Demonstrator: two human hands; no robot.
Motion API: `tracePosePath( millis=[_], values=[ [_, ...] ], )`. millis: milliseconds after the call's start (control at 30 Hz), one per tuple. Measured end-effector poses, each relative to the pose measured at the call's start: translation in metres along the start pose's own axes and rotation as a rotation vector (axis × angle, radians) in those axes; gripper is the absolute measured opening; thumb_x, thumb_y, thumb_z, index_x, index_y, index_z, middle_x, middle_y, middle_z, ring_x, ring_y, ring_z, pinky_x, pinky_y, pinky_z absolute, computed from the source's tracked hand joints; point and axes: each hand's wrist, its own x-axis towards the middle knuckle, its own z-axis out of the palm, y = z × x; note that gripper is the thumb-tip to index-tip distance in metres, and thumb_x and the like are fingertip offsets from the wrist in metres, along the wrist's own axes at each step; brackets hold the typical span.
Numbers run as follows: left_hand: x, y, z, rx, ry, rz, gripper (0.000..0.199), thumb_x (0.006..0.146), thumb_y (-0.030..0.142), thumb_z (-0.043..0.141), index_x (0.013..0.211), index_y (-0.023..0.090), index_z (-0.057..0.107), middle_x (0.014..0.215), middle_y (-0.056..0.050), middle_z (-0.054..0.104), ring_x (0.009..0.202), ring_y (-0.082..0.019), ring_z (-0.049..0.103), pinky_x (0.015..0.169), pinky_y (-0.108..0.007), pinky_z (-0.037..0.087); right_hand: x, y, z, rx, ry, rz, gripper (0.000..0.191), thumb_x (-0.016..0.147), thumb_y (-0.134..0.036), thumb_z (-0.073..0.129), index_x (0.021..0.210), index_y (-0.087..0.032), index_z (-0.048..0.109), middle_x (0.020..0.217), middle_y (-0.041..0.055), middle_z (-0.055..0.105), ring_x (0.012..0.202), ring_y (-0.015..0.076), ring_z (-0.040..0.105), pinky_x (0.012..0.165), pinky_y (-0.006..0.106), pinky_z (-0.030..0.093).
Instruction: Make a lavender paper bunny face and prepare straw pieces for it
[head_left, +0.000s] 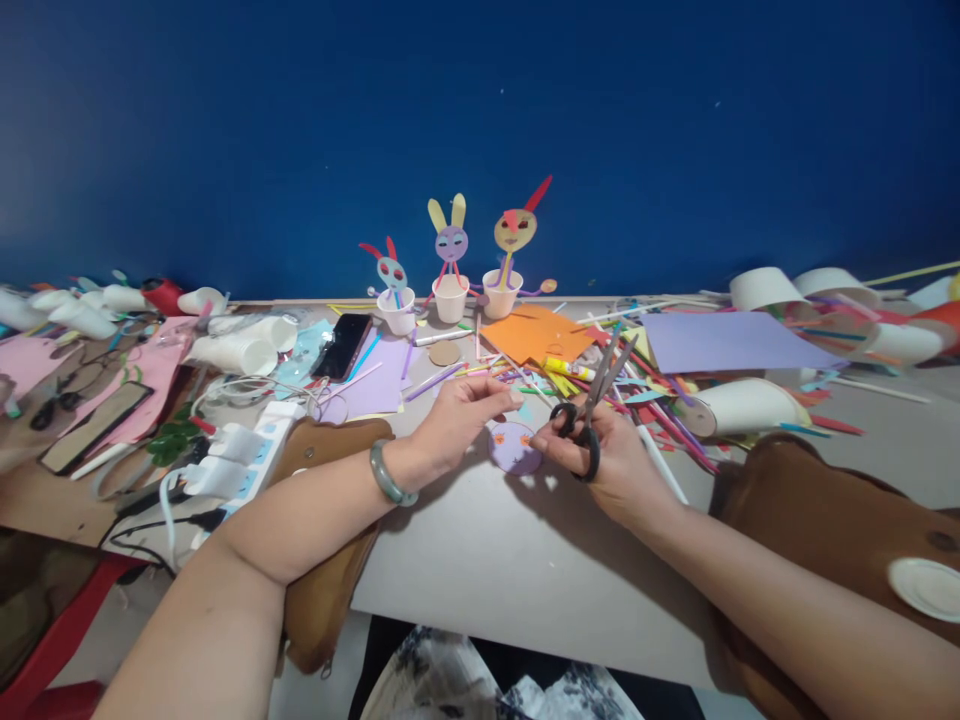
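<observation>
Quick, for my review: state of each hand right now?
Left hand: fingertips pinched together; whether they hold anything can't be told.
Right hand: closed on scissors, blades apart.

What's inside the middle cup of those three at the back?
The purple figure has its red legs down in the cup, whose wall hides their ends and the bottom.

Wall [375,110]: deep blue
Disc [515,452]: lavender, orange eyes
Scissors [598,395]: black handles, grey blades
Bangle [390,474]: grey-green
Left puppet [391,274]: pale blue face, red ears
Middle puppet [451,244]: purple face, pale yellow ears
Cups [451,303]: white
Pouch [832,530]: brown
Clothing [442,675]: white, dark blotches
</observation>
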Motion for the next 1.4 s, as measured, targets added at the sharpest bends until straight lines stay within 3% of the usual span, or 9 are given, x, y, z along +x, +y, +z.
tracePosePath(
  millis=[267,500,700,867,1000,1133,1267,1400],
  values=[
    [-0.005,0.0,0.002,0.041,-0.064,-0.009,0.027,0.071,0.035,0.082,0.068,0.015,0.065,0.064,0.003,0.06,0.059,-0.008,0.051,0.062,-0.025,0.04,0.002,0.002,-0.001,0.066,0.062,-0.025,0.039,0.066,-0.041,0.09,0.085,-0.022,0.062,0.071,-0.0029,0.066,0.054,0.0099,0.051,0.05,0.025,0.039],
    [-0.01,-0.002,0.005,0.101,-0.114,0.023,0.024,0.074,0.034,0.08,0.071,0.013,0.068,0.067,0.001,0.063,0.061,-0.007,0.052,0.063,-0.024,0.04,0.001,-0.002,0.002,0.023,0.028,-0.011,0.043,0.062,-0.041,0.093,0.079,-0.021,0.059,0.071,-0.0019,0.065,0.06,0.0135,0.059,0.056,0.027,0.048],
    [-0.007,-0.002,0.002,0.068,-0.074,0.0,0.026,0.075,0.034,0.079,0.073,0.015,0.063,0.067,0.003,0.058,0.059,-0.007,0.05,0.061,-0.024,0.04,-0.001,-0.001,0.001,0.048,0.023,0.01,0.046,0.061,-0.043,0.093,0.079,-0.023,0.055,0.072,-0.0026,0.066,0.062,0.0148,0.062,0.06,0.029,0.052],
    [-0.002,0.003,0.001,0.038,-0.018,0.035,0.023,0.076,0.034,0.077,0.075,0.015,0.066,0.076,0.001,0.064,0.07,-0.009,0.056,0.071,-0.024,0.045,0.001,-0.002,0.001,0.058,0.04,0.018,0.047,0.058,-0.045,0.094,0.077,-0.024,0.056,0.072,-0.0018,0.064,0.063,0.0153,0.06,0.06,0.029,0.051],
    [-0.001,0.002,-0.001,0.062,-0.192,-0.059,0.022,0.073,0.023,0.075,0.094,0.016,0.074,0.086,-0.002,0.069,0.073,-0.011,0.059,0.07,-0.026,0.046,0.006,-0.005,0.001,0.133,-0.036,0.042,0.047,0.057,-0.05,0.092,0.067,-0.024,0.055,0.064,-0.0019,0.056,0.058,0.0141,0.052,0.053,0.029,0.047],
    [-0.005,0.006,-0.002,0.136,-0.399,0.011,0.028,0.076,0.018,0.072,0.104,0.019,0.077,0.103,-0.006,0.073,0.093,-0.017,0.064,0.081,-0.028,0.048,0.005,-0.013,0.002,0.223,-0.184,0.111,0.04,0.059,-0.046,0.09,0.064,-0.024,0.057,0.058,-0.0033,0.049,0.05,0.0118,0.043,0.05,0.029,0.046],
    [-0.007,0.015,-0.004,0.219,-0.485,0.125,0.023,0.082,0.023,0.073,0.103,0.02,0.077,0.111,-0.008,0.073,0.098,-0.02,0.065,0.085,-0.03,0.05,0.001,-0.018,0.003,0.262,-0.25,0.168,0.037,0.057,-0.043,0.091,0.067,-0.023,0.061,0.054,-0.0039,0.049,0.047,0.0105,0.04,0.049,0.029,0.045],
    [-0.006,0.02,-0.005,0.232,-0.536,0.184,0.018,0.082,0.029,0.075,0.097,0.018,0.076,0.102,-0.009,0.071,0.093,-0.02,0.066,0.082,-0.031,0.051,-0.001,-0.019,0.004,0.276,-0.281,0.195,0.038,0.053,-0.043,0.092,0.062,-0.023,0.06,0.056,-0.0024,0.053,0.054,0.0139,0.051,0.057,0.03,0.05]
  ],
)
